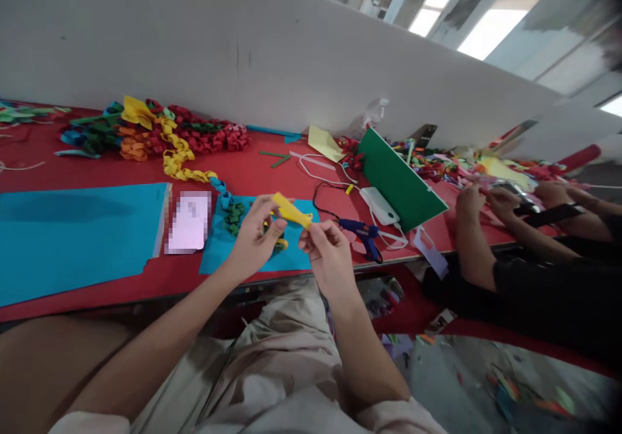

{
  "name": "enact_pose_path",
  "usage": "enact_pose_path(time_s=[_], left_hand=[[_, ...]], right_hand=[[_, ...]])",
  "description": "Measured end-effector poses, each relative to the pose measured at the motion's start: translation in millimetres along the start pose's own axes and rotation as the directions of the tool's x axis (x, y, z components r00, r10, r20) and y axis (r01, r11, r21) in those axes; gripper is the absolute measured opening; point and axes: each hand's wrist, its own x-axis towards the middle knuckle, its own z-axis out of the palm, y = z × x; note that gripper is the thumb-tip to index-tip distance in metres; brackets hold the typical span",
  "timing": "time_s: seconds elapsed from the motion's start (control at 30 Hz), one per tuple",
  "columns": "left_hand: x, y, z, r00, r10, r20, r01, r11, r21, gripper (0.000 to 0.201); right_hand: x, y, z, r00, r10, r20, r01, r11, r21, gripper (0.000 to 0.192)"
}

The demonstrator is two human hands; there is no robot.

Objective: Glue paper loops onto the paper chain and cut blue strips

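Far left: a large blue paper sheet (78, 239) lies flat on the red table (253, 175), its near edge ragged.
Back left: a heap of folded paper chains (160, 133) in red, orange, green and yellow lies by the white wall; a yellow chain (182, 165) trails from it toward the near edge.
Left of centre: a pale blurred card (189, 221) lies between the large sheet and a smaller blue sheet (218, 246), on which sits a green folded piece (234, 217).
Left hand (255, 239): fingers curled, thumb and fingertips pinching the left end of the yellow strip.
Yellow pleated paper strip (291, 211): held in the air over the smaller blue sheet, just above the table's near edge; long axis runs upper left to lower right, the right end lower.
Right hand (328, 252): closed in a pinch on the strip's lower right end, other fingers folded.
Right of the hands: a blue glue gun (362, 232) lies on the table beside a white power adapter (379, 204) with cables.
Further right: a green sheet (398, 178) rests tilted, one edge raised.
Far right: another person's hands (486, 201) work over scattered paper scraps; what they hold cannot be made out.
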Motion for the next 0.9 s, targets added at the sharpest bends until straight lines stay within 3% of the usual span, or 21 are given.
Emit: enact_pose_path(time_s=[0.2,0.33,0.4,0.47,0.53,0.63,0.73,0.83,0.9], left_hand=[[-11.5,25.1,0.8,0.988,-0.151,-0.030,0.130,0.923,-0.362,0.028],[-17.6,30.4,-3.3,0.987,-0.076,-0.141,0.029,0.951,-0.309,0.028],[-23.2,31.0,-6.9,0.991,-0.097,-0.094,0.064,0.951,-0.303,0.028],[-30.1,31.6,-11.1,0.992,-0.125,0.018,0.123,0.934,-0.335,0.029],[-36.0,33.3,-15.3,0.987,-0.077,0.138,0.124,0.922,-0.367,0.026],[-38.7,37.2,-20.4,0.954,0.080,0.291,0.025,0.940,-0.340,0.019],[-35.6,38.5,-23.3,0.886,0.244,0.395,-0.190,0.967,-0.172,0.027],[-32.5,35.2,-26.2,0.827,0.368,0.425,-0.423,0.905,0.041,0.023],[-31.3,33.1,-29.1,0.802,0.401,0.444,-0.499,0.857,0.129,0.018]], right_hand=[[-12.0,19.5,-2.8,0.998,-0.026,0.057,0.037,0.979,-0.202,0.030],[-10.6,17.9,-4.6,0.997,-0.015,0.078,0.034,0.968,-0.248,0.032],[-6.8,13.0,-6.3,0.996,0.031,0.087,-0.013,0.981,-0.196,0.038],[-2.2,5.6,-7.4,0.990,0.107,0.097,-0.091,0.984,-0.153,0.043],[2.3,-3.4,-7.4,0.974,0.192,0.118,-0.176,0.975,-0.137,0.044],[8.9,-17.2,-5.9,0.942,0.297,0.153,-0.277,0.951,-0.138,0.045],[15.1,-29.0,-5.4,0.938,0.308,0.158,-0.279,0.943,-0.180,0.045],[17.8,-39.2,-6.5,0.957,0.256,0.136,-0.226,0.953,-0.203,0.036],[16.4,-44.9,-6.8,0.966,0.227,0.124,-0.201,0.961,-0.191,0.033]])
